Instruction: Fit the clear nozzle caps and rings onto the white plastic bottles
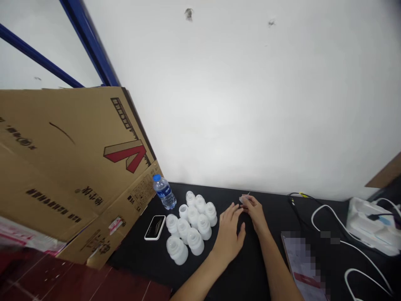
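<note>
Several white bottles with translucent domed tops (192, 217) stand in a cluster on the black table (194, 278). One white piece (183, 211) in the cluster shows an open ring top. Just right of them is my left hand (230, 230), its fingers apart and its thumb spread, with nothing seen in it. My right hand (254, 209) pinches a small translucent piece (243, 199) near the table's back edge. The left fingertips are close to that piece; whether they touch it is unclear.
A water bottle (164, 192) and a phone (155, 228) lie left of the cluster. Large cardboard (72, 167) leans at the left. At the right are a flat purple-grey item (302, 263), white cables and a white power strip (372, 225). A wall rises behind.
</note>
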Demonstrator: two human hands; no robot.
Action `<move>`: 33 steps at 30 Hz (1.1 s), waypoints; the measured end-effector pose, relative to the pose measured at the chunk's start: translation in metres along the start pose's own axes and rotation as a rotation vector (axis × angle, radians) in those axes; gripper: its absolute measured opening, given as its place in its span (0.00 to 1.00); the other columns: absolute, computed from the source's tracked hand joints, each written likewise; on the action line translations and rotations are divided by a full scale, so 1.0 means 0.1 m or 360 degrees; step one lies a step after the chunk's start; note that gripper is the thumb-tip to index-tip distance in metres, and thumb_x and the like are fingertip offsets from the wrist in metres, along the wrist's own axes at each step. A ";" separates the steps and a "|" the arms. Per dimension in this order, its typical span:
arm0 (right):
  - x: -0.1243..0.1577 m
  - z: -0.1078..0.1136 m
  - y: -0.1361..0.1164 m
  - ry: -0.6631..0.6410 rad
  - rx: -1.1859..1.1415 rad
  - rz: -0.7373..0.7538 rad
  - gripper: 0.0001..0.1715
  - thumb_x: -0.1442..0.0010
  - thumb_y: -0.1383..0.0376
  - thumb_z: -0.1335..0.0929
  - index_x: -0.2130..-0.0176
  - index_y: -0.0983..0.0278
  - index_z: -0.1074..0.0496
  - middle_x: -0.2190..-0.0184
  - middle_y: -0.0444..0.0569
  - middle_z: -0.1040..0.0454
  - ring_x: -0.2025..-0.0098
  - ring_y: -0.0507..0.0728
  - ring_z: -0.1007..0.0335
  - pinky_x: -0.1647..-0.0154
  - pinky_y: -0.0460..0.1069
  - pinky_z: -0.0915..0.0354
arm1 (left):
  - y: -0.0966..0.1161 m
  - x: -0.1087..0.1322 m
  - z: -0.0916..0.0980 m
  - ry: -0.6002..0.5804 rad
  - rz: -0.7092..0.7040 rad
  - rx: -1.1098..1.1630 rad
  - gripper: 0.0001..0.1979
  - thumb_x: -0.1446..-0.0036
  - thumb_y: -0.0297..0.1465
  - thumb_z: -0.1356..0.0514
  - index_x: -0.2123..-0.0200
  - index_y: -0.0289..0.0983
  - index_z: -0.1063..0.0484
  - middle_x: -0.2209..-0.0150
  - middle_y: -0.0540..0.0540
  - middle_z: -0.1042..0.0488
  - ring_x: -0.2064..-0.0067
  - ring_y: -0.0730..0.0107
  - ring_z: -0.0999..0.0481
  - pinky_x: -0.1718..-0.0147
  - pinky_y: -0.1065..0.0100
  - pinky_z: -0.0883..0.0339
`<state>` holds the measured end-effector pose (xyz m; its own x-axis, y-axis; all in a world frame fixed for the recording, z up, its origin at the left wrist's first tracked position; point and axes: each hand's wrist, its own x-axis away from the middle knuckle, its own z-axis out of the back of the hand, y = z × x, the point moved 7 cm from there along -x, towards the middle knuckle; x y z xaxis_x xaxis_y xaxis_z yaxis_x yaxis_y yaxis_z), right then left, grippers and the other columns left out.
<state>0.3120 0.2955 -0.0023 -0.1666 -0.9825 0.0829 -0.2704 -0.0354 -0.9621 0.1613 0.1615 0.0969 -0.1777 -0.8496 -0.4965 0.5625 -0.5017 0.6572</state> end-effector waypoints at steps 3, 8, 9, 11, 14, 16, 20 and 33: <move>-0.03 0.02 0.01 0.0024 0.0059 0.0041 0.33 0.52 0.43 0.19 0.56 0.62 0.15 0.57 0.56 0.14 0.61 0.63 0.18 0.69 0.51 0.26 | 0.25 0.17 0.46 0.0094 0.0062 0.0101 0.22 0.29 0.29 0.41 0.35 0.48 0.26 0.39 0.38 0.23 0.35 0.45 0.26 0.35 0.41 0.31; -0.05 0.02 -0.01 0.0059 0.0148 0.0145 0.31 0.51 0.43 0.20 0.57 0.63 0.13 0.53 0.58 0.13 0.51 0.70 0.17 0.66 0.53 0.25 | 0.14 0.19 1.61 0.0433 0.0155 -0.0360 0.09 0.30 0.32 0.40 0.52 0.44 0.20 0.54 0.40 0.20 0.49 0.47 0.21 0.46 0.49 0.27; -0.05 0.02 -0.01 0.0066 0.0158 0.0146 0.31 0.51 0.43 0.20 0.57 0.63 0.12 0.54 0.58 0.13 0.50 0.71 0.17 0.65 0.53 0.24 | 0.03 0.16 1.83 0.0464 0.0207 -0.0512 0.09 0.30 0.32 0.41 0.53 0.43 0.20 0.55 0.40 0.20 0.49 0.47 0.21 0.47 0.49 0.27; -0.05 0.01 -0.02 0.0057 0.0173 0.0147 0.31 0.52 0.43 0.19 0.58 0.63 0.12 0.55 0.58 0.12 0.50 0.73 0.17 0.64 0.55 0.24 | -0.25 0.08 2.17 0.0444 0.0359 -0.0778 0.10 0.31 0.32 0.41 0.52 0.42 0.21 0.53 0.40 0.19 0.48 0.47 0.20 0.44 0.49 0.28; -0.04 -0.02 -0.02 0.0008 0.0171 0.0148 0.31 0.55 0.44 0.18 0.59 0.63 0.12 0.58 0.57 0.12 0.51 0.73 0.16 0.59 0.59 0.22 | -0.72 -0.04 2.32 0.0067 0.0652 -0.0889 0.15 0.35 0.30 0.37 0.47 0.38 0.21 0.49 0.37 0.17 0.46 0.48 0.18 0.44 0.54 0.28; -0.03 -0.04 -0.03 -0.0016 0.0138 0.0167 0.31 0.55 0.44 0.17 0.59 0.63 0.12 0.59 0.57 0.12 0.51 0.73 0.16 0.55 0.60 0.22 | -0.98 -0.09 2.27 -0.0179 0.0840 -0.0846 0.18 0.40 0.32 0.32 0.46 0.38 0.21 0.47 0.36 0.16 0.46 0.49 0.17 0.47 0.58 0.28; -0.01 -0.06 -0.05 -0.0014 0.0074 0.0183 0.30 0.56 0.43 0.17 0.62 0.62 0.12 0.59 0.57 0.12 0.52 0.73 0.15 0.55 0.60 0.21 | -1.21 -0.22 2.12 -0.0379 0.0990 -0.0844 0.15 0.50 0.29 0.26 0.57 0.38 0.17 0.57 0.39 0.14 0.53 0.52 0.15 0.56 0.65 0.29; -0.03 0.03 -0.07 0.0135 -0.0107 0.0181 0.31 0.54 0.41 0.19 0.62 0.62 0.15 0.64 0.54 0.13 0.61 0.65 0.15 0.65 0.54 0.22 | -1.16 -0.35 2.22 -0.0414 0.0905 -0.1072 0.08 0.52 0.22 0.31 0.68 0.37 0.22 0.65 0.43 0.17 0.60 0.57 0.16 0.62 0.66 0.32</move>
<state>0.3172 0.2980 0.0037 -0.2786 -0.9604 -0.0008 -0.3079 0.0902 -0.9471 -0.0771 0.2128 0.1643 0.1397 -0.9902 -0.0026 0.9580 0.1345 0.2535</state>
